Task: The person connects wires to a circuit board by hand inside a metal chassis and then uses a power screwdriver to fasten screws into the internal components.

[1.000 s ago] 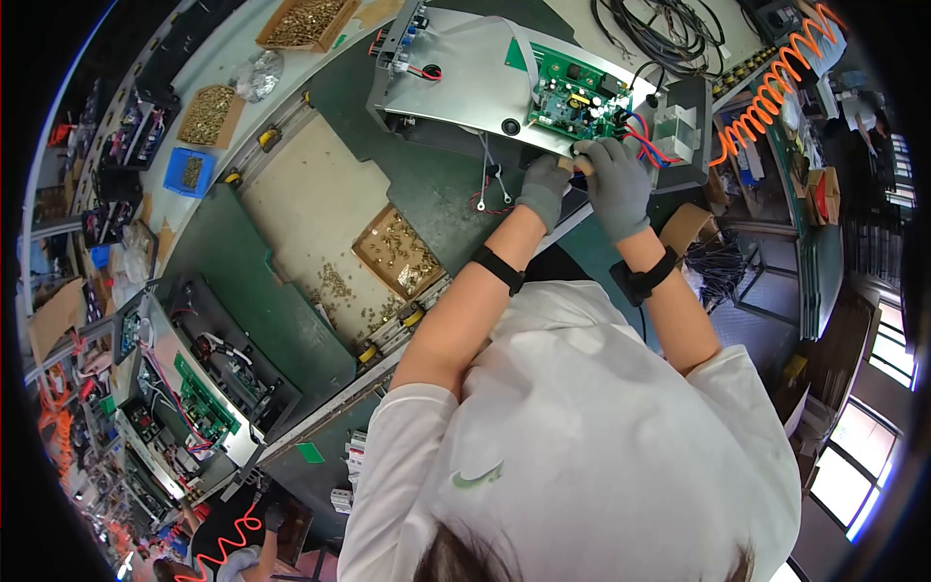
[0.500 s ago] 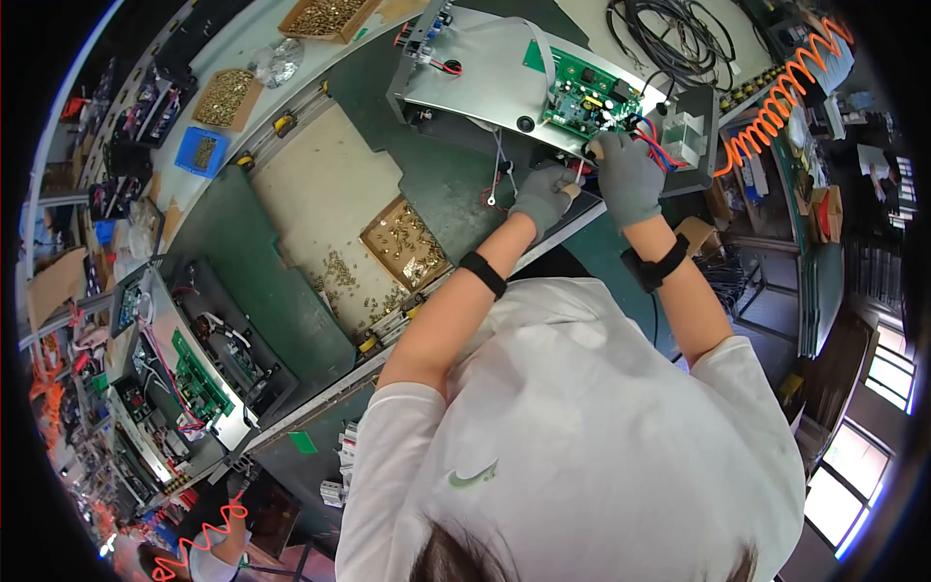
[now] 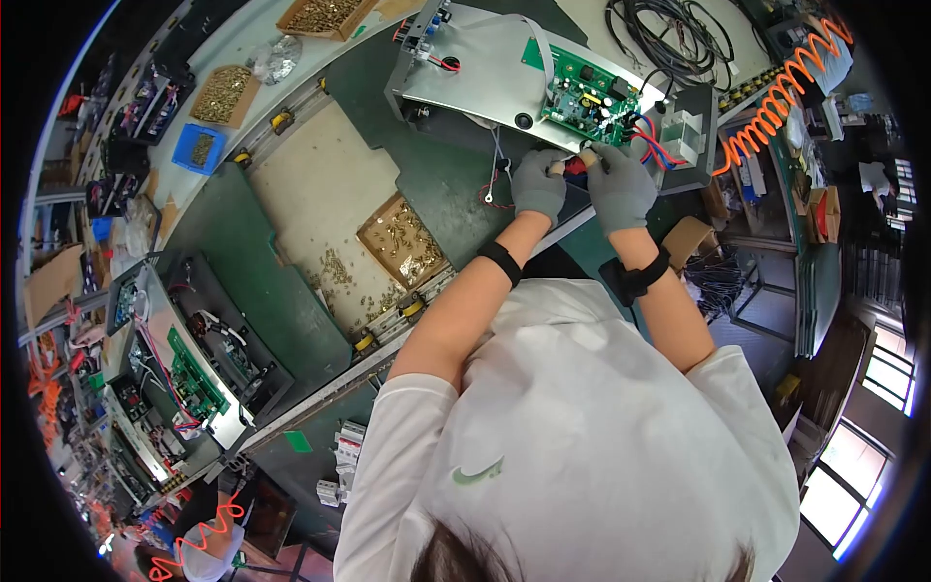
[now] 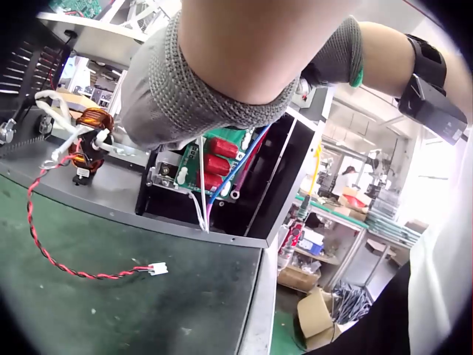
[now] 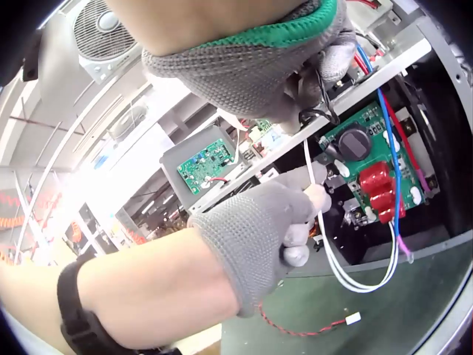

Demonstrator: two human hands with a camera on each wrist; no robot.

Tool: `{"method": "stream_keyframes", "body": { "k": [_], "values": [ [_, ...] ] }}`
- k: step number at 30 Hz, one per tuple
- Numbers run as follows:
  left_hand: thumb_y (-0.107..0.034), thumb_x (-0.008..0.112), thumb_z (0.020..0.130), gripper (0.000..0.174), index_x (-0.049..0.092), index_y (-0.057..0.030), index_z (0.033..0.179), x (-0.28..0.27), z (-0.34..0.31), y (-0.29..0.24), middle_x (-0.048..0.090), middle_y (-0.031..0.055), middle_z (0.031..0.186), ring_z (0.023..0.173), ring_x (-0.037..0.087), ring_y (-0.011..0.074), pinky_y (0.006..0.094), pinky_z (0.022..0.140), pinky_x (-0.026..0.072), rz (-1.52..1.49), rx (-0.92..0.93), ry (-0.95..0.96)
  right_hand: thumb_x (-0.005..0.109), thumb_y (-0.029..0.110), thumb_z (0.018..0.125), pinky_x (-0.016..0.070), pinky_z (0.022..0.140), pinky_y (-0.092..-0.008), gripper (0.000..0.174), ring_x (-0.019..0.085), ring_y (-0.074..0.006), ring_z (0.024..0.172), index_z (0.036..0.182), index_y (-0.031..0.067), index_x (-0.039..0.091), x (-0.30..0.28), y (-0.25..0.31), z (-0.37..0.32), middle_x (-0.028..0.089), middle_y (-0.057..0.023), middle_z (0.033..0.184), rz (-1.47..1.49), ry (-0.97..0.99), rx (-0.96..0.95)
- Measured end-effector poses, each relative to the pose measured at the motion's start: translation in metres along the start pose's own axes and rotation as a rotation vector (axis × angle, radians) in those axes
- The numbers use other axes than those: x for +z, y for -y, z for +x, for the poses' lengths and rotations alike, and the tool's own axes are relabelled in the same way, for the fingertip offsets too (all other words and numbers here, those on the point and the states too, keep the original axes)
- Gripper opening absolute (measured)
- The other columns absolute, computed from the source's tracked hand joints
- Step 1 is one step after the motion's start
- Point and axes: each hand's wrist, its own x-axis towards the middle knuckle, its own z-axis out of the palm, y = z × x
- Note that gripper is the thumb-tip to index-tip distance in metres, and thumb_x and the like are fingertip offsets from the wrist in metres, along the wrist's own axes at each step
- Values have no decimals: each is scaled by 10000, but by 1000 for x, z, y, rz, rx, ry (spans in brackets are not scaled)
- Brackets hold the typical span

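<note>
Both hands wear grey knit gloves and work at the near edge of an open metal chassis (image 3: pixel 465 82). My left hand (image 3: pixel 539 186) pinches white wires (image 5: pixel 311 163) between thumb and finger; they loop down from a lower green board with red components (image 5: pixel 380 196). Beside it, my right hand (image 3: pixel 623 189) is at the metal edge, fingers curled around a thin black cable (image 5: pixel 325 103). Its fingertips are partly hidden. On top of the chassis sits a populated green circuit board (image 3: pixel 592 102). A copper-wound coil (image 4: pixel 94 122) lies left of my left hand.
A twisted red-black lead (image 4: pixel 96 276) with a white plug lies on the green mat (image 4: pixel 192 303). Left stands a cardboard tray of brass fasteners (image 3: pixel 401 242). Black cables (image 3: pixel 669 44) lie coiled behind, an orange spiral hose (image 3: pixel 781 87) hangs right, and another chassis (image 3: pixel 194 359) stands far left.
My left hand first drew back toward the body with a white wire, then returned forward to the chassis edge. My right hand stayed close to the edge. The head view shifted slightly.
</note>
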Motion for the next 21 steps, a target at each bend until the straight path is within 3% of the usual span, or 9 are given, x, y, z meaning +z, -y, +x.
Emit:
{"method": "stream_keyframes", "body": {
  "k": [3,5,11,15,17,18,20,21],
  "values": [
    [-67,657,751,173,682,-70,923,4,0,5,631,129,913,823,629,282,352,724,488,-73,-30,13,655,394,797,471,648,-341,318,623,-245,737,979,139,714,7,2,-2,637,-75,832,143,3,110],
    [-48,677,761,172,673,-31,932,8,3,6,664,90,894,765,620,173,280,715,491,-141,-70,-2,663,403,789,469,645,-335,356,621,-229,721,1009,127,711,10,5,-2,636,-79,827,218,8,160],
    [-38,683,761,161,680,-34,922,10,2,7,662,78,893,777,614,147,262,718,487,-165,-123,0,694,362,744,473,680,-334,320,623,-233,753,969,134,718,26,7,-3,641,-83,833,427,-35,319],
    [-51,700,755,187,674,-35,939,-1,0,-3,661,77,912,791,614,149,265,723,490,-202,-63,22,658,326,791,474,667,-356,241,612,-259,737,921,125,689,25,4,-5,636,-89,823,384,-130,137],
    [-60,716,749,234,655,-37,973,-11,-3,-14,660,79,939,816,624,160,282,742,498,-238,-156,183,601,279,853,478,648,-374,180,608,-286,726,916,110,615,15,-2,1,627,-98,818,334,-274,-91],
    [-60,716,749,234,655,-37,973,-12,-3,-9,660,79,939,816,624,160,282,742,498,-238,-158,175,601,279,853,478,648,-374,180,608,-286,726,916,110,615,5,-1,6,627,-98,818,337,-268,-96],
    [-135,765,716,323,635,-65,1004,-16,-3,-1,662,88,944,834,634,196,315,763,500,99,54,165,585,233,877,479,638,-365,165,611,-295,727,935,79,591,-15,4,17,622,-112,817,528,-335,-176],
    [-135,765,716,323,635,-65,1004,-22,-5,-14,662,88,944,834,634,196,315,763,500,100,58,164,561,193,905,468,608,-305,153,607,-217,688,932,43,572,-27,8,23,613,-91,790,543,-293,-198]
  ]
}}
